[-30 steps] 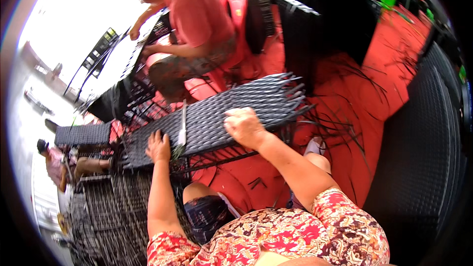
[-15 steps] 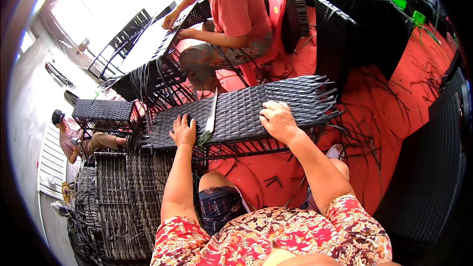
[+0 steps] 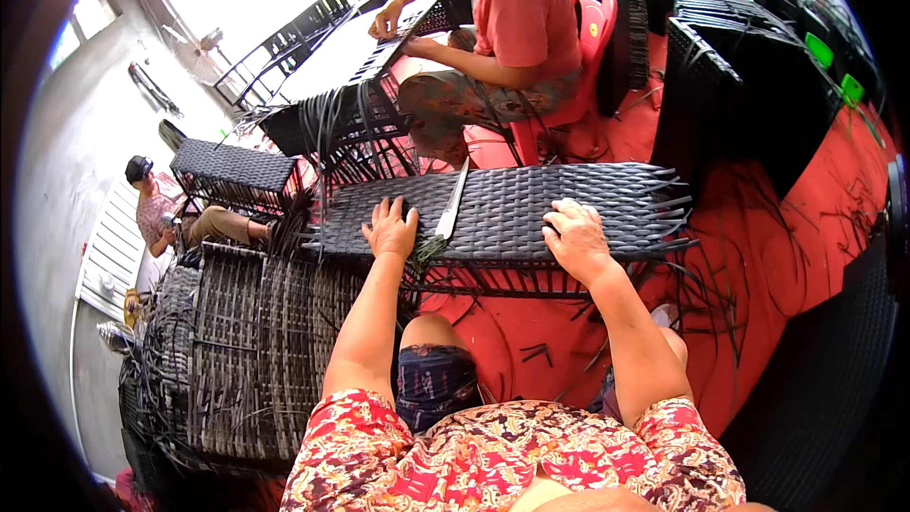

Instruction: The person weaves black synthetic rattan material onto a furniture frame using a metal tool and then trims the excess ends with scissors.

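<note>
A long dark grey woven strip panel point(image 3: 531, 194) lies across a black frame in front of me, with loose strip ends fanning out at its right. My left hand point(image 3: 391, 230) rests flat on its left part, fingers spread. Farther right, my right hand point(image 3: 578, 239) lies on the weave near the front edge, its fingers slightly bent and apart. Neither hand holds anything. Just right of my left hand, a knife point(image 3: 455, 197) with a pale blade lies slantwise across the panel. A dark green tuft point(image 3: 429, 248) sits at its near end, by the front edge.
Across from me, a person in a pink shirt point(image 3: 526, 14) works on another frame, seated on a red plastic chair point(image 3: 595, 24). Another person point(image 3: 156, 204) sits far left. Stacked woven panels point(image 3: 227, 351) stand at left, black frames point(image 3: 749, 85) at right. Loose strips litter the red floor point(image 3: 512, 322).
The whole scene has shifted right in the view. My left hand's fingers are spread a little wider; both hands stay on the panel, and the knife stays lying there.
</note>
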`<state>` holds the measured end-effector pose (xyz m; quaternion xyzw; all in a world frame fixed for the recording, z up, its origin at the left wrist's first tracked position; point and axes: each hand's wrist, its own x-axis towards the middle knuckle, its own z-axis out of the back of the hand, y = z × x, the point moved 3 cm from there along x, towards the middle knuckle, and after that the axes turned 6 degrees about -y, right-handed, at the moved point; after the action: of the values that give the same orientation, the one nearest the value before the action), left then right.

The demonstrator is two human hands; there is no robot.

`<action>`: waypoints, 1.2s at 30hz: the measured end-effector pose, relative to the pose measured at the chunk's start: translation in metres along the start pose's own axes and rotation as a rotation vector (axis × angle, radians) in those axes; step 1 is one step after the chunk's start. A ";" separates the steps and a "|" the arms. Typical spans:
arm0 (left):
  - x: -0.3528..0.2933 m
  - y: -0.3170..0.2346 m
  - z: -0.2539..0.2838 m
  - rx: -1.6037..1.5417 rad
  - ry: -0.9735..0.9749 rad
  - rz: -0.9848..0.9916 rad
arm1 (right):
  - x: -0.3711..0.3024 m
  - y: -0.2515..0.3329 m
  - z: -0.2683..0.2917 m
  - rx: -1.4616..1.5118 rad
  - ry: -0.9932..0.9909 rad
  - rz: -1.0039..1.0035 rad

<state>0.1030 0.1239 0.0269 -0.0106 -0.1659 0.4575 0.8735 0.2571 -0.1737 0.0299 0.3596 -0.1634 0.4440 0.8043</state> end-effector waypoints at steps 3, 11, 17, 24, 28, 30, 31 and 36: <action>0.000 0.001 -0.001 -0.002 -0.009 0.003 | 0.000 0.002 0.000 -0.003 -0.002 0.007; 0.000 -0.001 0.002 -0.021 -0.017 0.006 | 0.001 0.003 0.001 -0.009 -0.026 0.042; -0.001 0.000 0.002 -0.029 -0.031 0.009 | 0.000 0.003 0.000 -0.023 -0.030 0.057; 0.000 0.000 0.002 -0.044 -0.037 0.011 | 0.000 0.006 0.002 -0.046 -0.001 0.059; 0.000 0.001 0.000 -0.060 -0.059 0.000 | 0.000 0.008 0.003 -0.051 0.012 0.056; -0.001 0.001 0.001 -0.065 -0.061 -0.002 | 0.000 0.007 0.002 -0.057 0.011 0.056; 0.000 0.000 0.002 -0.065 -0.059 -0.002 | 0.000 0.007 0.002 -0.059 0.010 0.056; -0.001 0.000 0.002 -0.069 -0.065 0.001 | 0.000 0.008 0.003 -0.060 0.019 0.057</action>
<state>0.1017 0.1228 0.0285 -0.0259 -0.2101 0.4519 0.8666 0.2504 -0.1730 0.0351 0.3260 -0.1793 0.4652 0.8032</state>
